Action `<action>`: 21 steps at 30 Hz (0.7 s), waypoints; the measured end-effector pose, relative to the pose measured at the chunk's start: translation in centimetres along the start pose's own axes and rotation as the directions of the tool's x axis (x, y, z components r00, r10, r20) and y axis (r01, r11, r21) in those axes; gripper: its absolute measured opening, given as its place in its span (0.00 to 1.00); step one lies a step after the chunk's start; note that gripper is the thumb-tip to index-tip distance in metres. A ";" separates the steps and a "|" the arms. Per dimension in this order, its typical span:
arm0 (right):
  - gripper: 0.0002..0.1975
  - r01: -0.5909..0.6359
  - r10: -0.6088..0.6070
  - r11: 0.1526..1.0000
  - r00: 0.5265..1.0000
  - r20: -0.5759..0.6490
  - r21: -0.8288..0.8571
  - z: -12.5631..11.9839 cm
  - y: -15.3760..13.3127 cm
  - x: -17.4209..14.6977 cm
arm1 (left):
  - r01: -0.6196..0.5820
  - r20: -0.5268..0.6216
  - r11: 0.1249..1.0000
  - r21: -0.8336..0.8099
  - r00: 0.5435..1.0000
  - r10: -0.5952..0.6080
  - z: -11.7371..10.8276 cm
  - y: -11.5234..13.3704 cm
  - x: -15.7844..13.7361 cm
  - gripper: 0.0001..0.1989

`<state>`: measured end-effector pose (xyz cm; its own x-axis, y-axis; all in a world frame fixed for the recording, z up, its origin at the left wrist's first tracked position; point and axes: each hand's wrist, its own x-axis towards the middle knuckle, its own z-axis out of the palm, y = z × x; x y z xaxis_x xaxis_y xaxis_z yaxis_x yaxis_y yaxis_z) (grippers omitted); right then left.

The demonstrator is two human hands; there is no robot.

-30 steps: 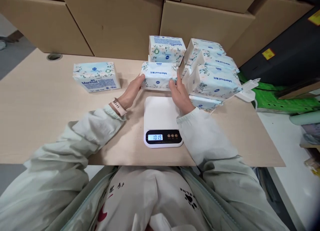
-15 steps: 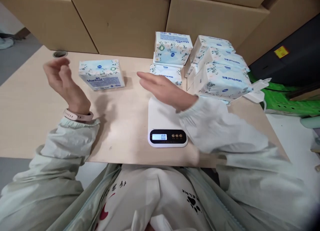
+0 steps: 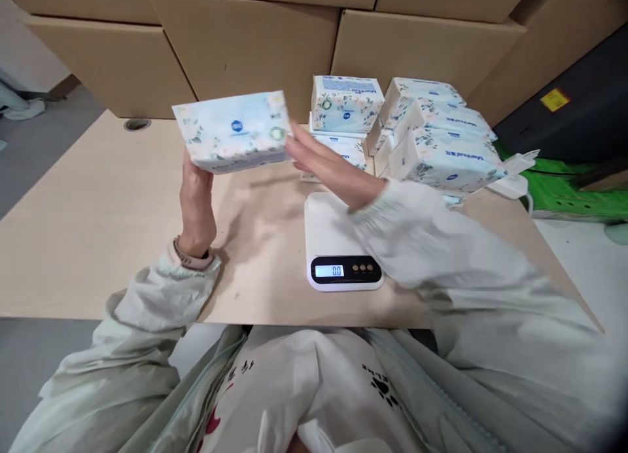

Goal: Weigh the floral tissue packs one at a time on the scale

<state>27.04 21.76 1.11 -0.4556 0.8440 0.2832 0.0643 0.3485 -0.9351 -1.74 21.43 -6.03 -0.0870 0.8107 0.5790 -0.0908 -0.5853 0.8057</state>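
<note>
A floral white and light-blue tissue pack [image 3: 235, 131] is held up over the table, slightly tilted, between my two hands. My left hand [image 3: 196, 204] grips its left end from below, with the fingertips hidden behind the pack. Against its right end presses my right hand [image 3: 333, 165], fingers straight and close together. Under and beside my right forearm lies a white digital scale [image 3: 324, 234], partly covered by the sleeve, its display reading 0.0.
More tissue packs [image 3: 446, 155] are stacked at the table's back right, with two others [image 3: 347, 106] piled beside them. Cardboard boxes [image 3: 260, 54] form a wall along the back edge. A round cable hole [image 3: 137, 124] sits at the back left. Green crates [image 3: 569, 191] stand right of the table.
Both hands have closed in on the tissue pack from its two sides. The pack has risen off the table and moved right. The scale display is unchanged.
</note>
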 end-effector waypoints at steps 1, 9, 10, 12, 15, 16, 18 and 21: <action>0.37 -0.023 0.023 1.000 1.000 -0.003 -0.021 -1.3 -1.4 -3.1 | -0.057 0.067 0.998 -0.009 0.996 0.058 1.3 0.9 -1.1 0.37; 0.39 -0.159 0.137 0.982 0.973 -0.188 -0.106 -4.1 -1.6 -20.9 | 0.094 0.570 0.994 -0.057 0.820 -0.045 8.4 3.4 -8.0 0.48; 0.40 -0.174 0.149 0.979 0.967 -0.209 -0.108 -4.1 -0.6 -21.7 | 0.120 0.580 0.991 -0.052 0.812 -0.068 8.7 3.2 -8.2 0.46; 0.40 -0.189 0.163 0.977 0.960 -0.226 -0.098 -4.2 1.2 -22.7 | 0.133 0.589 0.990 -0.050 0.804 -0.078 9.1 2.9 -8.3 0.43; 0.38 -0.167 0.140 0.981 0.963 -0.232 -0.100 -4.5 2.5 -23.2 | 0.100 0.570 0.993 -0.059 0.820 -0.049 9.4 2.7 -8.2 0.37; 0.37 -0.153 0.124 0.982 0.965 -0.233 -0.113 -4.6 2.6 -23.3 | 0.090 0.558 0.994 -0.057 0.829 -0.043 9.4 2.7 -8.3 0.34; 0.35 -0.123 0.086 0.981 0.968 -0.237 -0.147 -4.7 2.6 -23.3 | 0.083 0.539 0.996 -0.038 0.841 -0.049 9.4 2.9 -8.5 0.30; 0.33 -0.069 0.020 0.979 0.969 -0.246 -0.191 -4.7 2.6 -23.4 | 0.092 0.525 0.996 0.020 0.847 -0.088 9.0 3.2 -8.8 0.26</action>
<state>42.03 4.86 -6.97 -0.2217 0.9251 0.3082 0.2641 0.3612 -0.8943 7.71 12.58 -7.46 0.4548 0.7474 0.4843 -0.0784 -0.5081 0.8577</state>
